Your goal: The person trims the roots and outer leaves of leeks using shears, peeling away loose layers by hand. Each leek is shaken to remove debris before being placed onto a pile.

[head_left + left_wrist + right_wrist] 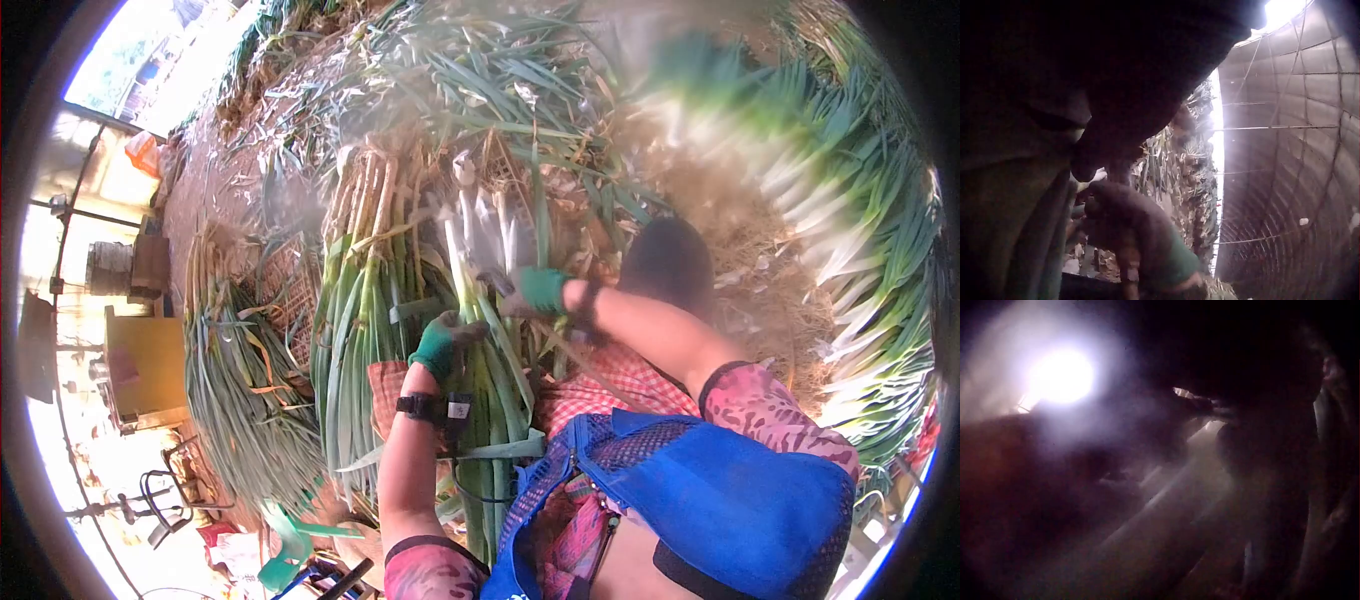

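Note:
Both hands wear gloves with green cuffs and grey palms. In the head view, my left hand (450, 340) grips a long green onion (458, 262) around its green part, its white end pointing away from me. Just to the right, my right hand (530, 292) has its fingers curled at the stalks beside the white part. Several more white-stemmed green onions lie just beyond it. The left wrist view is mostly dark and shows the right glove (1141, 225) close by. Blurred pale stalks (1166, 500) cross the dark right wrist view.
Untrimmed green onions (365, 260) lie in a bundle left of the hands, with another bundle (245, 360) farther left. A long row of white-stemmed onions (830, 220) curves along the right. Leaf scraps (490, 70) cover the ground ahead. A green plastic stool (288, 550) stands lower left.

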Motion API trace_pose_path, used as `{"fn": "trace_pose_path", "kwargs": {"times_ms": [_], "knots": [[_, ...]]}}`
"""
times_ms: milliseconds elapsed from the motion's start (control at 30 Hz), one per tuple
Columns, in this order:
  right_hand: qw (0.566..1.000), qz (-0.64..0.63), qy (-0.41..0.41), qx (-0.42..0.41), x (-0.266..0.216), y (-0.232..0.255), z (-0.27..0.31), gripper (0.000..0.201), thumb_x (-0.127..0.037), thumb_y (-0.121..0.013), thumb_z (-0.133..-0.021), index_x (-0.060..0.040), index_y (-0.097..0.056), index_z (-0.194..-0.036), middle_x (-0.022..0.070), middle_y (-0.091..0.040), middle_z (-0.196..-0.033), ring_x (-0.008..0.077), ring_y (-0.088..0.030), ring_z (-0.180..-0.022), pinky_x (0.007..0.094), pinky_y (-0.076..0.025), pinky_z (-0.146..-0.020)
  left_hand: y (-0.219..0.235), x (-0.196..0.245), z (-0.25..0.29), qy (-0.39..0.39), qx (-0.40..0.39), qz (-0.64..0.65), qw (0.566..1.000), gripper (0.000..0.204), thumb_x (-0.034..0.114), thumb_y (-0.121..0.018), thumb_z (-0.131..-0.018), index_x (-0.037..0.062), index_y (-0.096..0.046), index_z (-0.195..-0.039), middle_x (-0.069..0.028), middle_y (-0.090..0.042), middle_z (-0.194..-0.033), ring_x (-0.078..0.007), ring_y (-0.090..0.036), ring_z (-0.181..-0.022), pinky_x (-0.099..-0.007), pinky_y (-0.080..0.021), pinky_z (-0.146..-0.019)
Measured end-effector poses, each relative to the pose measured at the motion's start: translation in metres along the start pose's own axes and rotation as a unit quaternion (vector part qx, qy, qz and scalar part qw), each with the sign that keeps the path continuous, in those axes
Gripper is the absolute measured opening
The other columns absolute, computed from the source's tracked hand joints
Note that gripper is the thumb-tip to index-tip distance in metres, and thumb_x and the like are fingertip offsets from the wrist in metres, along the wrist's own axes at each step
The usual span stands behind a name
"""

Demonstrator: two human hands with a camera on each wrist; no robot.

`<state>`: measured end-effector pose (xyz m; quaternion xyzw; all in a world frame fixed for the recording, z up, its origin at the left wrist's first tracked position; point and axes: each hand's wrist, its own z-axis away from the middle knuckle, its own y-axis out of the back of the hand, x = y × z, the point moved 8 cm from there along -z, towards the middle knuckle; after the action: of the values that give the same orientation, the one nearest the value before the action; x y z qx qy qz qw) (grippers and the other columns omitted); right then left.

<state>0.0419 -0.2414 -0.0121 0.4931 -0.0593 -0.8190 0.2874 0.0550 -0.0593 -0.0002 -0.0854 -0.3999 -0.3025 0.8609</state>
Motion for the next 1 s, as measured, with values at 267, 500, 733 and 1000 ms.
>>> {"fn": "trace_pose_path", "kwargs": {"times_ms": [267, 500, 733, 1000], "knots": [[0.989, 0.143, 0.03, -0.003, -0.023, 0.011, -0.004, 0.053, -0.041, -0.07, -0.068, 0.0034, -0.07, -0.097, 0.024, -0.069, -0.086, 0.0341, -0.069, -0.08, 0.0423, -0.054, -0.071, -0.012, 0.003, 0.007, -0.02, -0.051, 0.03, 0.998, 0.035, 0.02, -0.078, -0.082, 0.0013, -0.065, -0.109, -0.0017, -0.067, -0.09, -0.0111, -0.06, -0.078, -0.0265, -0.049, -0.071], [0.987, 0.156, -0.008, 0.022, 0.001, 0.015, 0.024, 0.059, -0.043, -0.072, -0.068, 0.0022, -0.059, -0.103, 0.0271, -0.067, -0.095, 0.0397, -0.067, -0.09, 0.0457, -0.052, -0.075, 0.056, 0.029, -0.024, -0.09, -0.041, -0.116, 0.988, 0.037, 0.034, -0.074, -0.083, 0.002, -0.071, -0.101, -0.0102, -0.071, -0.09, -0.0157, -0.062, -0.083, -0.0317, -0.052, -0.077], [0.99, 0.134, -0.035, 0.015, 0.024, 0.001, 0.051, 0.067, -0.049, -0.07, -0.071, 0.0027, -0.057, -0.112, 0.0274, -0.066, -0.099, 0.04, -0.066, -0.091, 0.0461, -0.051, -0.078, 0.202, 0.024, -0.071, 0.036, 0.335, -0.552, 0.763, 0.074, 0.044, -0.081, -0.068, 0.0086, -0.05, -0.125, -0.0203, -0.051, -0.13, -0.0375, -0.053, -0.12, -0.0443, -0.048, -0.098], [0.991, 0.106, -0.051, 0.06, 0.017, 0.019, 0.087, 0.058, -0.047, -0.068, -0.072, -0.0002, -0.061, -0.105, 0.0224, -0.068, -0.095, 0.0348, -0.067, -0.09, 0.0428, -0.05, -0.079, 0.214, 0.006, -0.039, 0.09, 0.319, -0.454, 0.827, 0.083, 0.039, -0.086, -0.059, 0.0093, -0.053, -0.128, -0.022, -0.055, -0.129, -0.0385, -0.054, -0.12, -0.0447, -0.046, -0.1]]}}
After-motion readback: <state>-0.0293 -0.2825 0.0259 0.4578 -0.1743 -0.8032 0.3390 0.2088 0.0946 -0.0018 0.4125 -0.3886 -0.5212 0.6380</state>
